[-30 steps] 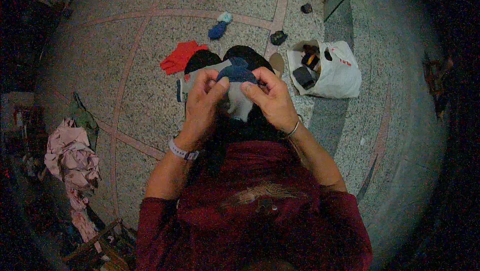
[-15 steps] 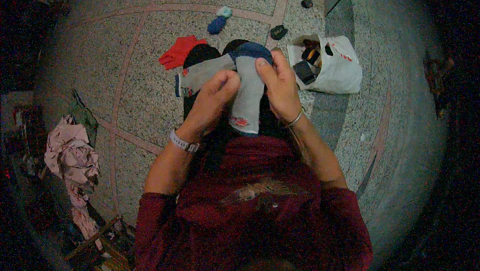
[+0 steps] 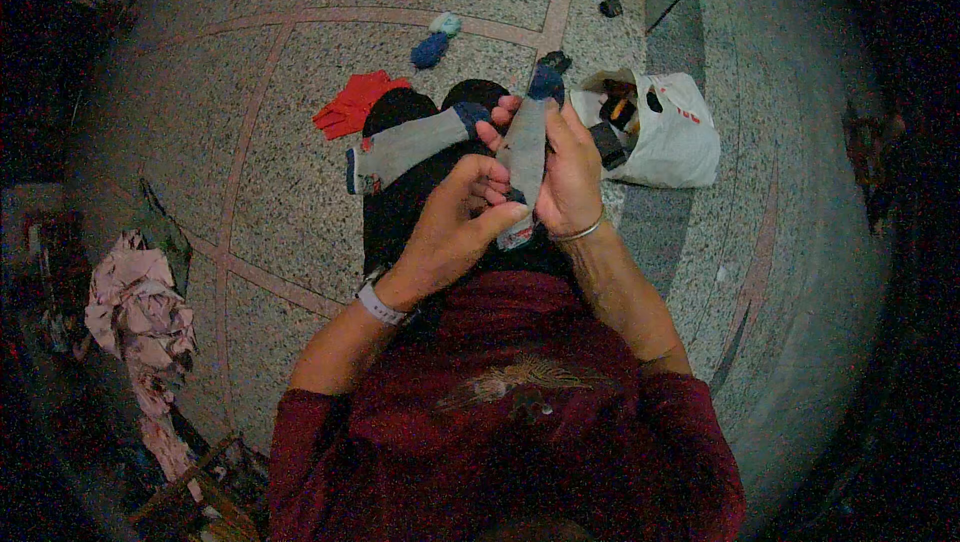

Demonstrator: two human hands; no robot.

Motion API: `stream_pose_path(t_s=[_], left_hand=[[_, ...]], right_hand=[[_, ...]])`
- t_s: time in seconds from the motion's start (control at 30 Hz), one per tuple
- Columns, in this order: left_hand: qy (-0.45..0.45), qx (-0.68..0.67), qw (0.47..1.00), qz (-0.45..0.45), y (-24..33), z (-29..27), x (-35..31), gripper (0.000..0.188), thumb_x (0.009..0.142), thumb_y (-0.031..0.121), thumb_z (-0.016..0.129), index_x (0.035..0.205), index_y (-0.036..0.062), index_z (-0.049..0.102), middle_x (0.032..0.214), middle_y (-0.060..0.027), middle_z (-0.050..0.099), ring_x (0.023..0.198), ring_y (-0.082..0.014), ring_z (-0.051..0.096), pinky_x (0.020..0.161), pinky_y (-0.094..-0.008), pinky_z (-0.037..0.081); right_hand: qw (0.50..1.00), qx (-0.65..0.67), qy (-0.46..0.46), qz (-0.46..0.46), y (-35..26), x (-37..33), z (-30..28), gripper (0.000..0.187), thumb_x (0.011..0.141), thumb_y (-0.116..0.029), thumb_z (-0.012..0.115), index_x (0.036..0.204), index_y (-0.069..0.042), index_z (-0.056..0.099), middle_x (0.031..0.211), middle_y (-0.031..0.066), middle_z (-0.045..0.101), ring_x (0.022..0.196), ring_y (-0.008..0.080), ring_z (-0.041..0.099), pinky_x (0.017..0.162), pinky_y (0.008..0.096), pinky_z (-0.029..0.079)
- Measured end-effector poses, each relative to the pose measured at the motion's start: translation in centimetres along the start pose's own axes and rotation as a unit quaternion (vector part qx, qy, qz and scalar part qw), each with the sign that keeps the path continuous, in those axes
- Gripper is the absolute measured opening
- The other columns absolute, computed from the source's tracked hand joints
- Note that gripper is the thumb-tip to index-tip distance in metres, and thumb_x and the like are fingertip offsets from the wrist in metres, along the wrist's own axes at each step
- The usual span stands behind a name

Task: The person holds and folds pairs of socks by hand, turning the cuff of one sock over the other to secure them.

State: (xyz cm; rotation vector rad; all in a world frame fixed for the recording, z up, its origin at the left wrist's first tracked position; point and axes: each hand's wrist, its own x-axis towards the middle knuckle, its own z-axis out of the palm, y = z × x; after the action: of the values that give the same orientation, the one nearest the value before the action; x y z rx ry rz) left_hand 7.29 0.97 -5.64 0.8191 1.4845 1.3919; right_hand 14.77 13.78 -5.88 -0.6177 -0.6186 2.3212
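Note:
A grey sock point(image 3: 527, 150) with a dark blue toe stands lengthwise over my lap, its toe end pointing away from me. My right hand point(image 3: 572, 174) is wrapped round it from the right, with fingertips showing on its left side. At the sock's near end, my left hand point(image 3: 462, 204) is closed with thumb and fingers on the edge, by a red-and-white patch. A matching grey sock point(image 3: 418, 149) with dark blue ends and a red design lies across my left thigh, touched by neither hand.
Beyond my left knee lies a red cloth point(image 3: 358, 104). Further off are a blue and pale-blue bundle point(image 3: 432, 49) and a small dark bundle point(image 3: 610, 7). A white bag point(image 3: 682, 137) with dark items stands at right; crumpled pinkish paper point(image 3: 143, 297) is at left.
The held sock has turned narrower and tilted, its toe now further away and to the right. My left hand has moved down to its near end. The other sock stays on my thigh.

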Motion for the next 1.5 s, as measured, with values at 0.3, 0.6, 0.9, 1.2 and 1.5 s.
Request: stream_pose_path(t_s=[0.3, 0.6, 0.9, 1.2, 1.5], left_hand=[[0.07, 0.11, 0.989, 0.064, -0.9, 1.0, -0.8, 0.047, 0.071, 0.011, 0.078, 0.106, 0.0074, 0.047, 0.093, -0.0024, 0.05, 0.084, -0.0135, 0.048, 0.076, -0.0274, 0.043], [0.081, 0.154, 0.979, 0.104, -0.4, 1.6, -1.0, 0.044, 0.069, 0.013, 0.08, 0.1, 0.0074, 0.048, 0.092, -0.0024, 0.051, 0.082, -0.0146, 0.048, 0.077, -0.0283, 0.043], [0.092, 0.389, 0.856, 0.327, -0.2, 0.9, -1.0, 0.029, 0.069, 0.002, 0.07, 0.09, 0.0039, 0.05, 0.086, -0.0121, 0.052, 0.078, -0.0282, 0.052, 0.068, -0.034, 0.044], [0.146, 0.089, 0.985, 0.034, -0.5, -1.6, -0.8, 0.018, 0.081, 0.002, 0.059, 0.099, 0.0028, 0.054, 0.086, 0.0017, 0.049, 0.079, -0.0065, 0.046, 0.068, -0.0223, 0.04], [0.049, 0.022, 0.999, 0.005, -1.3, -1.5, -0.2, 0.014, 0.089, 0.015, 0.061, 0.096, 0.0048, 0.055, 0.084, 0.0035, 0.051, 0.078, -0.0056, 0.047, 0.07, -0.0212, 0.041]], right_hand=[[0.989, 0.143, -0.023, 0.012, 0.3, 0.5, -1.5, 0.024, 0.097, -0.019, 0.045, 0.106, 0.001, 0.055, 0.101, 0.0157, 0.062, 0.097, 0.0261, 0.06, 0.099, 0.0456, 0.046], [0.99, 0.142, 0.002, 0.009, 0.1, 0.7, -1.8, 0.022, 0.096, -0.019, 0.047, 0.102, 0.001, 0.056, 0.1, 0.0152, 0.062, 0.095, 0.025, 0.061, 0.1, 0.0484, 0.044], [0.99, 0.144, 0.004, -0.003, 0.1, 0.8, -1.9, 0.021, 0.098, -0.017, 0.041, 0.103, 0.0, 0.054, 0.102, 0.0151, 0.061, 0.097, 0.0263, 0.06, 0.093, 0.0547, 0.048], [0.996, -0.079, -0.007, -0.043, -1.0, -0.1, -0.9, 0.024, 0.097, -0.019, 0.05, 0.115, -0.003, 0.05, 0.105, 0.01, 0.06, 0.096, 0.0215, 0.06, 0.089, 0.0414, 0.05], [0.973, -0.226, 0.009, -0.048, 0.1, -0.1, -0.9, 0.015, 0.093, -0.016, 0.057, 0.102, -0.005, 0.054, 0.096, 0.0045, 0.059, 0.084, 0.0114, 0.056, 0.068, 0.0287, 0.049]])
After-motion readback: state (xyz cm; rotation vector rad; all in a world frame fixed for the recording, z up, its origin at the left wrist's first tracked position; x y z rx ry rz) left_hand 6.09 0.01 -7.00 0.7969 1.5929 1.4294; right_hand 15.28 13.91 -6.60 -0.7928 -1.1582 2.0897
